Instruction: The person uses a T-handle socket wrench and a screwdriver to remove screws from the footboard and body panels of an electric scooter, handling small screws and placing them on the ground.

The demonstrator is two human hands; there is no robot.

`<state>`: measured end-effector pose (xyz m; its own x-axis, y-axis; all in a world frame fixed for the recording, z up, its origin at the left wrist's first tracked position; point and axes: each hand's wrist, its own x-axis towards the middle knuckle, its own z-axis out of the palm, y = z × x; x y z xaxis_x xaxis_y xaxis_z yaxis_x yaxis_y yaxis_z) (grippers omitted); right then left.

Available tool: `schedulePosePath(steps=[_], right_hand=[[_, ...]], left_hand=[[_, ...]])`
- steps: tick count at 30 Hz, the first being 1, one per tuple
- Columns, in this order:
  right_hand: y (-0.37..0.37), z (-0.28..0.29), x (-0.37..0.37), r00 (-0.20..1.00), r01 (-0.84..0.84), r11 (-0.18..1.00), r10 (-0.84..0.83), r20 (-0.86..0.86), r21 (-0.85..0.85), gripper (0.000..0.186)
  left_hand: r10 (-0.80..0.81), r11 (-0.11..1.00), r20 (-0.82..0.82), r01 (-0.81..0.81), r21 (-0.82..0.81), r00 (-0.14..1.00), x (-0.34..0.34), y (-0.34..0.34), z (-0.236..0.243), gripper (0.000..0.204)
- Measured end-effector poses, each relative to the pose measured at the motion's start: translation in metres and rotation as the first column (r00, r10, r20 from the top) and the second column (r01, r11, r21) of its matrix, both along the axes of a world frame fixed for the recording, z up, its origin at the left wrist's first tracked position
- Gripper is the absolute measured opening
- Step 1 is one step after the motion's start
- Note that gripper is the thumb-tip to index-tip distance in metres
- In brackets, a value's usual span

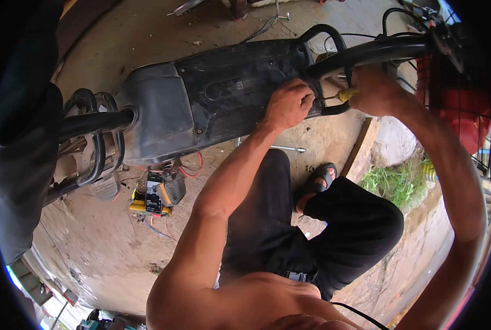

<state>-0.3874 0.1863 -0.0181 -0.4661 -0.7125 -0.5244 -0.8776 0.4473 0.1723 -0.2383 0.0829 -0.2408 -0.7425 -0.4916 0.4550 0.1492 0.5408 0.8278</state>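
Observation:
My right hand [378, 92] grips a screwdriver [346, 94] by its yellow handle, below a thick black tube. The shaft points left toward the end of a black plastic floor panel [237, 82]. My left hand [290, 103] is closed at that same end of the panel, its curled fingers beside the screwdriver's tip. What those fingers pinch, if anything, is hidden. The panel belongs to a scooter-like vehicle with a curved black tube [388, 55] on the right and a black plastic cover [160, 113] on the left.
On the floor lie a yellow-and-black meter [172, 188] with a phone [153, 192] against it and loose wires. A metal wrench-like rod [289, 148] lies below the panel. A wooden plank [362, 147] and grass [391, 184] are at right, near a red basket-like part [459, 110].

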Motion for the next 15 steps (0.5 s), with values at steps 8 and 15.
schedulePosePath(steps=[8, 15], right_hand=[[0.014, 0.016, 0.016, 0.895, -0.44, 0.895, 0.431, -0.113, -0.074, 0.033], [0.003, 0.007, 0.001, 0.994, 0.085, 0.996, -0.082, 0.076, -0.028, 0.037]], left_hand=[[0.006, 1.0, 0.008, -0.006, -0.017, 1.0, 0.0, 0.003, 0.003, 0.009], [0.005, 1.0, 0.015, -0.005, -0.001, 1.0, 0.001, 0.0, -0.001, 0.008]])
